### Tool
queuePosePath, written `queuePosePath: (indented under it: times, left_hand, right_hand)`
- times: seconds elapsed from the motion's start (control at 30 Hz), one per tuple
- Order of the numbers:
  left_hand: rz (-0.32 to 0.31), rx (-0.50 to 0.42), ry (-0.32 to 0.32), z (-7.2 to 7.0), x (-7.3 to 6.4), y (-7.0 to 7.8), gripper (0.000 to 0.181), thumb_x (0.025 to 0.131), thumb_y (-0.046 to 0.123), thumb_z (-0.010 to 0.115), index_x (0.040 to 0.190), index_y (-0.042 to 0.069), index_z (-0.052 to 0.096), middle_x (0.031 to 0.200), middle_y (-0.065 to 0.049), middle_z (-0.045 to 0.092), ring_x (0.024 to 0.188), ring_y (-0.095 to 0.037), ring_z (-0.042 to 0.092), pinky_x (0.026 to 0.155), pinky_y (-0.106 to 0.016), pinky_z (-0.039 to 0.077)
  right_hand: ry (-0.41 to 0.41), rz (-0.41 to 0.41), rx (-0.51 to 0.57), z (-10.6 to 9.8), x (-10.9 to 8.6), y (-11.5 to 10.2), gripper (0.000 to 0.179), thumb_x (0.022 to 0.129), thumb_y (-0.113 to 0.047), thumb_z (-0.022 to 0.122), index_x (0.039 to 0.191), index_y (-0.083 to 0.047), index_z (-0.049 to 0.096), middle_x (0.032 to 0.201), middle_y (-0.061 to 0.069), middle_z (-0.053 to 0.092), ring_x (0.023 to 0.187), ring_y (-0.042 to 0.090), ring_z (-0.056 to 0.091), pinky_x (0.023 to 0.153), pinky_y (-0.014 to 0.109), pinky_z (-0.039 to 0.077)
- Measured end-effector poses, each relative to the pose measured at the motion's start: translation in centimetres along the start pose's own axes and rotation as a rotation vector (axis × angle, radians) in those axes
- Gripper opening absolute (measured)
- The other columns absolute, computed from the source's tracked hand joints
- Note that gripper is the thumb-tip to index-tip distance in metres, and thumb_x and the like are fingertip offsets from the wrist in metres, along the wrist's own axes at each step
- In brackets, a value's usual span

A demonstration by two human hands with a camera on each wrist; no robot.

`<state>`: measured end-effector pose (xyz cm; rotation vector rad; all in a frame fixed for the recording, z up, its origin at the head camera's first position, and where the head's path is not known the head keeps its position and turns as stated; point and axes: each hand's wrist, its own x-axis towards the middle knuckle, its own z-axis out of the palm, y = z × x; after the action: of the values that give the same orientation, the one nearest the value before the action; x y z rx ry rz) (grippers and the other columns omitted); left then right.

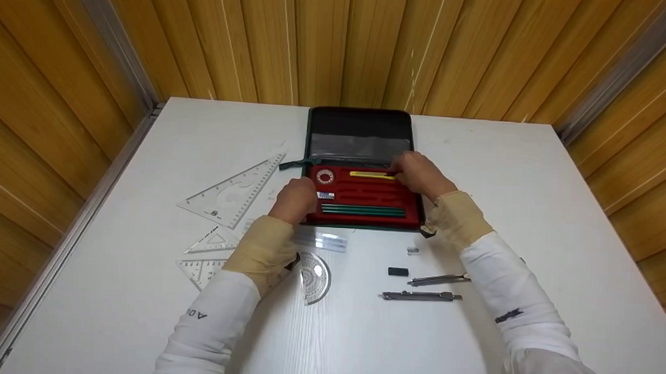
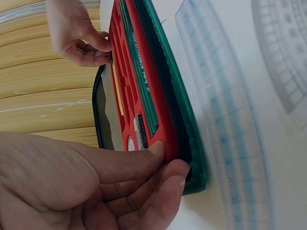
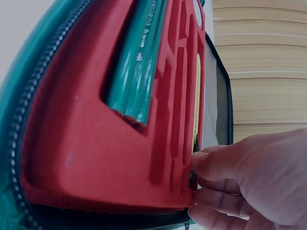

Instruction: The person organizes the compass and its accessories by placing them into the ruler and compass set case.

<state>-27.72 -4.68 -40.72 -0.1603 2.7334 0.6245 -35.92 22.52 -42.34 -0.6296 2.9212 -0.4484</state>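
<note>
A zip case (image 1: pixel 361 121) with a green edge lies unfolded, its red tray (image 1: pixel 374 219) holding green pencils (image 1: pixel 363 210), an eraser (image 1: pixel 325 195), a white ring-shaped piece (image 1: pixel 325 176) and a yellow utility knife (image 1: pixel 367 174). My left hand (image 1: pixel 296 201) pinches the tray's near left corner, thumb on top and fingers at the side, as the left wrist view shows. At the far right of the tray, my right hand (image 1: pixel 421 173) has its thumb on the knife's dark end (image 3: pixel 193 179), fingers curled below at the tray's edge. The knife lies along its slot.
Clear set squares (image 1: pixel 237 188) lie left of the case. Nearer are a clear ruler (image 1: pixel 330 242) and a protractor (image 1: pixel 315 277). Right of these lie a small black block (image 1: pixel 398 272), a small metal piece (image 1: pixel 413 250) and two metal compasses (image 1: pixel 421 296). Wood-panel walls (image 1: pixel 367 48) enclose the table.
</note>
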Motion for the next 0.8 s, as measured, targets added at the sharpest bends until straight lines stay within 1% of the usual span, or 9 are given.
queuePosePath:
  times: [0.07, 0.23, 0.43, 0.5, 0.67, 0.8]
  left_hand:
    - [0.014, 0.013, -0.003, 0.0, 0.1, 0.0, 0.030, 0.092, 0.004, 0.070, 0.120, -0.006, 0.067, 0.116, -0.020, 0.069, 0.084, -0.028, 0.069, 0.057, -0.030, 0.056]
    - [0.006, 0.020, -0.007, 0.0, 0.2, 0.1, 0.030, 0.093, 0.004, 0.069, 0.121, -0.007, 0.066, 0.115, -0.020, 0.069, 0.085, -0.028, 0.070, 0.058, -0.030, 0.056]
    - [0.005, 0.021, -0.008, 0.0, 0.2, 0.2, 0.030, 0.091, 0.003, 0.070, 0.119, -0.006, 0.066, 0.115, -0.021, 0.070, 0.080, -0.027, 0.070, 0.056, -0.029, 0.056]
    - [0.006, 0.026, -0.010, -0.1, 0.2, 0.2, 0.029, 0.091, 0.003, 0.070, 0.118, -0.006, 0.067, 0.115, -0.021, 0.070, 0.081, -0.027, 0.070, 0.056, -0.029, 0.056]
    - [0.001, 0.042, -0.016, -0.2, 0.1, 0.2, 0.029, 0.092, 0.004, 0.069, 0.119, -0.005, 0.066, 0.114, -0.019, 0.069, 0.085, -0.027, 0.068, 0.057, -0.029, 0.056]
    - [0.001, 0.046, -0.010, -0.3, 0.0, 0.2, 0.030, 0.092, 0.004, 0.069, 0.120, -0.005, 0.066, 0.114, -0.018, 0.069, 0.087, -0.027, 0.068, 0.058, -0.029, 0.056]
  right_hand:
    - [0.003, 0.002, -0.005, 0.0, -0.1, 0.1, 0.022, 0.097, 0.000, 0.065, 0.117, 0.007, 0.073, 0.117, 0.025, 0.070, 0.109, 0.038, 0.064, 0.094, 0.050, 0.052]
    - [0.016, 0.011, -0.005, 0.0, -0.2, 0.3, 0.020, 0.098, 0.000, 0.064, 0.114, 0.006, 0.074, 0.114, 0.025, 0.071, 0.104, 0.036, 0.065, 0.091, 0.050, 0.054]
    - [0.021, 0.015, -0.014, 0.2, -0.3, 0.5, 0.019, 0.099, -0.002, 0.064, 0.113, 0.005, 0.075, 0.113, 0.024, 0.072, 0.101, 0.035, 0.066, 0.089, 0.050, 0.054]
    - [0.022, 0.014, -0.009, 0.2, -0.3, 0.5, 0.019, 0.099, -0.003, 0.064, 0.113, 0.005, 0.075, 0.113, 0.023, 0.072, 0.101, 0.035, 0.066, 0.089, 0.050, 0.054]
    - [0.042, -0.012, 0.002, 0.1, -0.7, 0.5, 0.019, 0.100, -0.005, 0.064, 0.113, 0.005, 0.075, 0.112, 0.023, 0.072, 0.100, 0.035, 0.066, 0.089, 0.050, 0.054]
    - [0.063, -0.035, 0.003, -0.3, -1.6, 0.2, 0.020, 0.101, -0.007, 0.064, 0.113, 0.005, 0.074, 0.112, 0.022, 0.071, 0.101, 0.035, 0.066, 0.090, 0.050, 0.054]
